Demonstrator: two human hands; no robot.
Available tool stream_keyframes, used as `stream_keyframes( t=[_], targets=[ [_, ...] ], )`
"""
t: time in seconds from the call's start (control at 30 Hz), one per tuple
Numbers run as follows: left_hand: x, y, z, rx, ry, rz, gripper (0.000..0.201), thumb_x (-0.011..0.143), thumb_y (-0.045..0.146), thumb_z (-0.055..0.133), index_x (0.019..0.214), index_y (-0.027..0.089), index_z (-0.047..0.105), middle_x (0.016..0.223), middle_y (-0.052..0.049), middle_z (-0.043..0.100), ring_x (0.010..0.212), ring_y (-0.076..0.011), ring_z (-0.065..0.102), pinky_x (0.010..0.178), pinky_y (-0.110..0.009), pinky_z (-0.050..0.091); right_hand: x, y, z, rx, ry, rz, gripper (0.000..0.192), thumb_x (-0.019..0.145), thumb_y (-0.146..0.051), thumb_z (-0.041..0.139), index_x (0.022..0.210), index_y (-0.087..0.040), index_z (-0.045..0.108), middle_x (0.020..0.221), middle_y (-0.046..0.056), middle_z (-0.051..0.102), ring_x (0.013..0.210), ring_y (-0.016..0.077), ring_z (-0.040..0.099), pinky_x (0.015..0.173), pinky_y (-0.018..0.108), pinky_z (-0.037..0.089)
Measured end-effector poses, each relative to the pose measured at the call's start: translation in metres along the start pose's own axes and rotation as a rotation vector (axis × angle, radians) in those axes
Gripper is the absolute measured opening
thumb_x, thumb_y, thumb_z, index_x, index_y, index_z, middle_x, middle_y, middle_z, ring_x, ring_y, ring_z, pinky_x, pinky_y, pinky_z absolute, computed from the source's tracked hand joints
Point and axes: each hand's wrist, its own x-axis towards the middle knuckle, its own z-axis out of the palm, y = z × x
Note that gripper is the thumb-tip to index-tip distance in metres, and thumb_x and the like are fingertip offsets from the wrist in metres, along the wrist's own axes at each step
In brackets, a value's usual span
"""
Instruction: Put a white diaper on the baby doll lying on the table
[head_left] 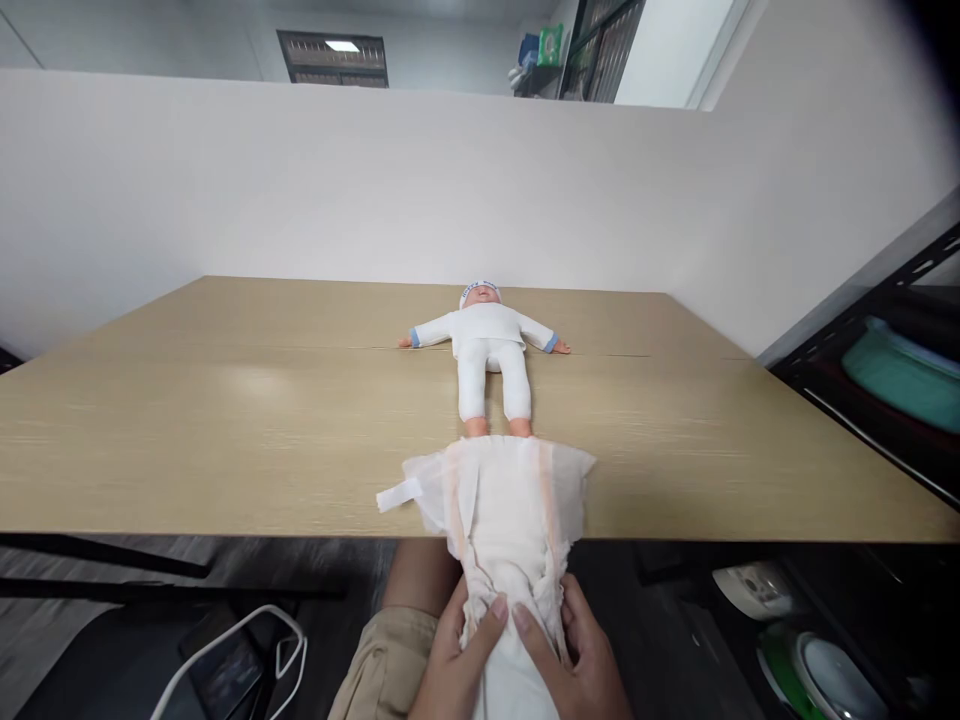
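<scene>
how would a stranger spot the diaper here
Find the wood-toned table; a white-clothed doll lies on it. Just below the doll's feet, the white diaper extends over the table's near edge into the left hand and right hand. Unlike the doll's clothes, it has peach stripes and a white side tab.

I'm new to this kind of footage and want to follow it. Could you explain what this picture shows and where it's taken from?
Certainly. There is no machine here: a person works bare-handed. The camera sits on their head, looking forward and down, so you see roughly what they see. On the table, a doll in white clothes lies on its back, arms spread, feet towards the person. Nearer, the left hand and right hand hold an opened diaper between them, below the table's near edge. I can't tell whether its far end rests on the table.
</scene>
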Motion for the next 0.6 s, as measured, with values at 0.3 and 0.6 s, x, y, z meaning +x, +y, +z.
stream_keyframes(
  t=[0.3,0.6],
  targets=[
    [0.026,-0.011,-0.007,0.002,-0.095,-0.074,0.076,0.071,0.071,0.095,0.126,0.021,0.082,0.135,-0.018,0.079,0.136,-0.0426,0.070,0.124,-0.054,0.050,0.036,0.014,-0.028,-0.560,0.300,-0.442,0.033,0.090,-0.058,0.079,0.101,-0.030,0.064,0.091,0.008,0.073,0.078,0.0305,0.070,0.074,0.047,0.062],
    [0.020,-0.013,-0.034,0.353,-0.135,0.033,0.065,0.083,0.076,0.083,0.124,0.027,0.077,0.126,-0.011,0.079,0.130,-0.0349,0.069,0.118,-0.045,0.052,0.107,-0.036,0.006,-0.814,-0.317,-0.792,0.055,0.109,-0.035,0.060,0.163,-0.033,0.052,0.167,0.006,0.057,0.158,0.0339,0.049,0.127,0.060,0.050]
  ],
)
